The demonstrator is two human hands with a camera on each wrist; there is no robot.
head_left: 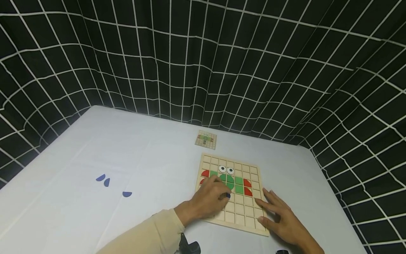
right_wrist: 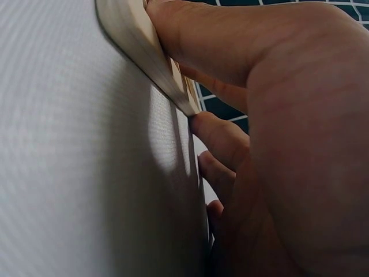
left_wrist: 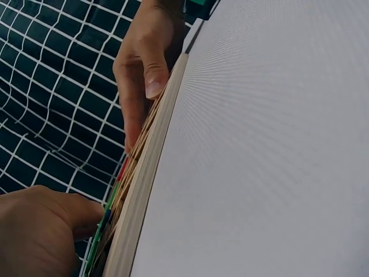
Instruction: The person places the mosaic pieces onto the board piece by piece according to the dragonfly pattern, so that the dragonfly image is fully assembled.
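Note:
A square wooden grid board [head_left: 240,209] lies on the table. Two round eye pieces [head_left: 230,171], green pieces [head_left: 239,189] and red quarter-round pieces [head_left: 248,191] sit in its cells. Over the middle of the board, my left hand [head_left: 206,197] pinches a small blue piece [head_left: 228,195], partly covered by the fingers, so its full outline cannot be seen. This hand also hides some cells on the left. At the right edge, my right hand [head_left: 280,216] rests with spread fingers; in the right wrist view its thumb [right_wrist: 202,34] lies against the board's rim [right_wrist: 130,29].
Three blue half-round pieces [head_left: 127,194] lie apart on the white table [head_left: 152,158], left of the board. Beyond the board is a small pattern card [head_left: 205,139] showing a similar figure. A black cloth with white grid lines [head_left: 177,67] surrounds the table's far sides.

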